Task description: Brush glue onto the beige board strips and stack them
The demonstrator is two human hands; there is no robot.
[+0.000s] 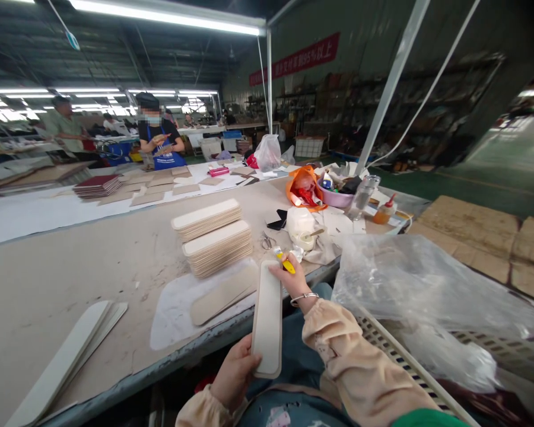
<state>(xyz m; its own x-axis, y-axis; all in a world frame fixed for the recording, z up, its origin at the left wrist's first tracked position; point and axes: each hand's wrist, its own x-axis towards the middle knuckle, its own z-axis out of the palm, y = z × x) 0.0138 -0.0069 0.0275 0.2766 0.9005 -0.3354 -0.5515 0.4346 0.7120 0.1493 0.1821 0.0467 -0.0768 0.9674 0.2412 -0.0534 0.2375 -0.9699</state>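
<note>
My left hand (pixel 237 369) grips the lower left edge of a long white panel (pixel 268 320) with rounded corners and a beige border. At the panel's top right is my right hand (pixel 293 277), closed round a yellow-handled tool (pixel 286 262), its fingertips touching the panel. The panel is tilted over my lap, just off the table edge. Two neat stacks of similar panels, a rear one (pixel 207 218) and a front one (pixel 218 246), stand on the table. Loose beige panels (pixel 222 295) lie on a white sheet (pixel 167 314) in front of them.
More long panels (pixel 66 362) lie at the table's left. Scissors (pixel 267 241), a white tub (pixel 301 228), an orange bag (pixel 305 188) and a bottle (pixel 385 210) sit beyond my right hand. Plastic sheeting (pixel 418 284) covers a crate at right. A person in a blue apron (pixel 160 139) stands across.
</note>
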